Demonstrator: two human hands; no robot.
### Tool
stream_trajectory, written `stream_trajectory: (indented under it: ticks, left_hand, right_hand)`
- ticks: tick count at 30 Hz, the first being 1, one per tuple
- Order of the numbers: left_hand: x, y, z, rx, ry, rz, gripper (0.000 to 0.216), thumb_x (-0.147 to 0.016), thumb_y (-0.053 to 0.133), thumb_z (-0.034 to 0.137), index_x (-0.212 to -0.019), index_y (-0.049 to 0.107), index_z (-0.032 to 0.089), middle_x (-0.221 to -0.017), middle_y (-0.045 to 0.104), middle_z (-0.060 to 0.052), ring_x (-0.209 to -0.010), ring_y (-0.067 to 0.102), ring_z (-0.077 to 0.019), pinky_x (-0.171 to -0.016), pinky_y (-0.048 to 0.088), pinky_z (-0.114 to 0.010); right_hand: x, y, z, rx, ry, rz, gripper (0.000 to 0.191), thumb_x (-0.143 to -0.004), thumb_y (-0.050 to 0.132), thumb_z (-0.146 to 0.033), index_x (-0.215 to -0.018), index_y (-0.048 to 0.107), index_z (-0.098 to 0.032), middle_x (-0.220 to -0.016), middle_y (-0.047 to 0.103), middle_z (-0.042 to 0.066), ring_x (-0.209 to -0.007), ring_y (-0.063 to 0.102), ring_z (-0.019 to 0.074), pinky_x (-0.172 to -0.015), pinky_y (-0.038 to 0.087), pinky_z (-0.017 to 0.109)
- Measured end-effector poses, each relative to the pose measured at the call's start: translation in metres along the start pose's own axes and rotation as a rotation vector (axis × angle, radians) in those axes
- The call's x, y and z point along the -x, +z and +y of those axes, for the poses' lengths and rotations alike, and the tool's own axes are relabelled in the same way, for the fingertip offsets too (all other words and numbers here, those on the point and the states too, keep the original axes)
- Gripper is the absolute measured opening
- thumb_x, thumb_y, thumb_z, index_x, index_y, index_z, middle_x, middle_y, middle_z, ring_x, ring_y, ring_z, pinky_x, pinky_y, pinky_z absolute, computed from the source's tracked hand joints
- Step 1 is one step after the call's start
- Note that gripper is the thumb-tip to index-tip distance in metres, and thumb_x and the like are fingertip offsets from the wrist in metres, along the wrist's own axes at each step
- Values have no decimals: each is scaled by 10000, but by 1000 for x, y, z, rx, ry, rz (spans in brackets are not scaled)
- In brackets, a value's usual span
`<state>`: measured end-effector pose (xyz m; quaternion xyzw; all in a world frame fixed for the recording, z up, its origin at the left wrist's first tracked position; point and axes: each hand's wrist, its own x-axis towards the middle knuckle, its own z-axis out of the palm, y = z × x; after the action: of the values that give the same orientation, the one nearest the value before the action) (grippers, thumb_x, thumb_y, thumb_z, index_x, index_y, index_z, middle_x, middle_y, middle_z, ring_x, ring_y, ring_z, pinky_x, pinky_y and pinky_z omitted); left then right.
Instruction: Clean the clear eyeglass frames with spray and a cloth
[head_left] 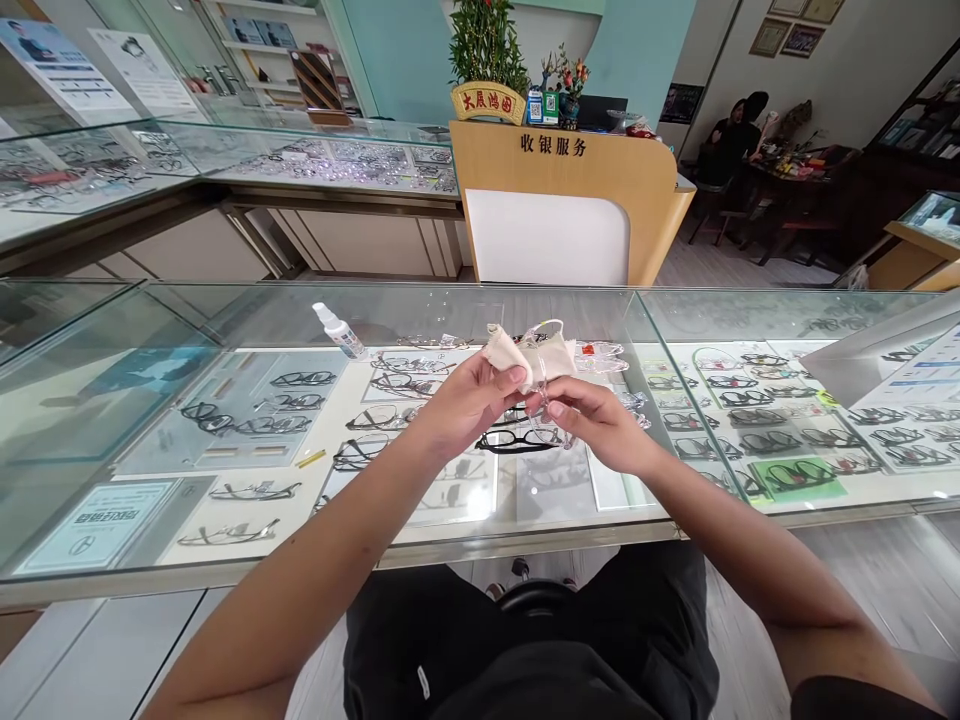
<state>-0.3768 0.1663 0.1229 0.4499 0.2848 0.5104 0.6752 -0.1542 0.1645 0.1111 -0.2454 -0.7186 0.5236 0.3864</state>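
Above a glass display counter (225,310), my left hand (469,395) pinches a cream cleaning cloth (517,355) wrapped round part of a clear-framed pair of glasses (546,345). My right hand (596,420) is closed on the lower part of those glasses, its fingers pressed together near the cloth. Both hands hover over the counter top, close together. A small white spray bottle (339,331) lies on the glass to the left of my hands. Black-framed glasses (517,440) lie inside the case just beneath my hands.
Inside the counter lie several rows of spectacle frames (757,400). A wooden cashier desk (562,200) with a potted plant (487,50) stands behind. Another glass case (337,160) runs at the back left. People sit at a table (750,140) far right.
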Motion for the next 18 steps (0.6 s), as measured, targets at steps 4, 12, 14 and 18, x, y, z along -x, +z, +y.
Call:
stream_trajectory:
  ticks: [4, 12, 14, 18]
  left_hand:
    - [0, 5, -3, 45, -34, -63, 394, -803, 1021, 408, -939, 737, 171, -828, 689, -37, -775, 659, -183, -765, 573, -362]
    - [-2, 7, -8, 12, 33, -62, 316, -782, 1024, 322, -939, 798, 167, -803, 740, -36, -688, 667, -177, -740, 573, -373]
    - [-2, 11, -9, 7, 41, -4, 352, -743, 1047, 337, -900, 786, 161, -811, 741, -31, -673, 654, -165, -721, 563, -361]
    - [-1, 15, -12, -2, 59, 96, 387, -740, 1049, 374, -896, 765, 163, -851, 739, -28, -751, 663, -165, -758, 553, -343]
  right_hand:
    - [-2, 0, 2, -135, 79, 5, 357, -1048, 744, -595, -1033, 823, -247, -1040, 816, 47, -933, 708, 181, -805, 565, 328]
    - [-2, 1, 3, -90, 140, 41, 423, -1001, 774, -656, -986, 837, -238, -985, 822, 43, -904, 698, 185, -831, 535, 348]
    - [-2, 2, 3, -53, 138, 52, 448, -995, 769, -674, -974, 833, -232, -968, 816, 43, -886, 679, 184, -823, 520, 348]
    - [-3, 3, 4, -13, 134, 79, 488, -984, 760, -710, -966, 824, -226, -952, 810, 42, -880, 659, 184, -809, 500, 341]
